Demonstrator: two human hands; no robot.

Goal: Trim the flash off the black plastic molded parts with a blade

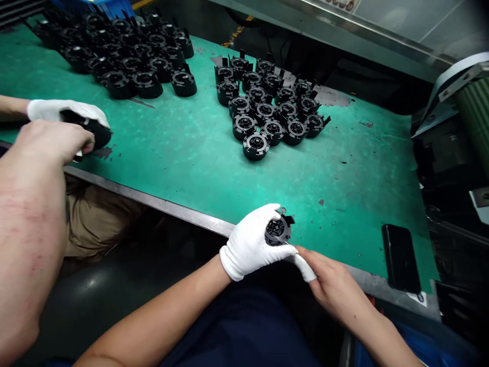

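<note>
My left hand (pixel 254 242), in a white glove, is wrapped around a round black plastic housing (pixel 278 230) at the table's front edge. The housing's ribbed inner face is turned up, and a tab stands out from its rim. Close beside it, my bare right hand (pixel 328 275) is closed on a slim tool with a white handle (pixel 304 267). A thin tip seems to reach the housing's near rim; the tool's exact kind cannot be made out. Farther back on the table stands a group of similar black housings (pixel 255 146), several with upright tabs.
The green tabletop (pixel 183 153) has a metal front edge. A dark phone (pixel 401 257) lies at the right. At the left, a co-worker's gloved hand (pixel 49 109) and bare hand (pixel 57 140) work on another black part. Many more housings (pixel 145 84) stand behind; machinery borders the right.
</note>
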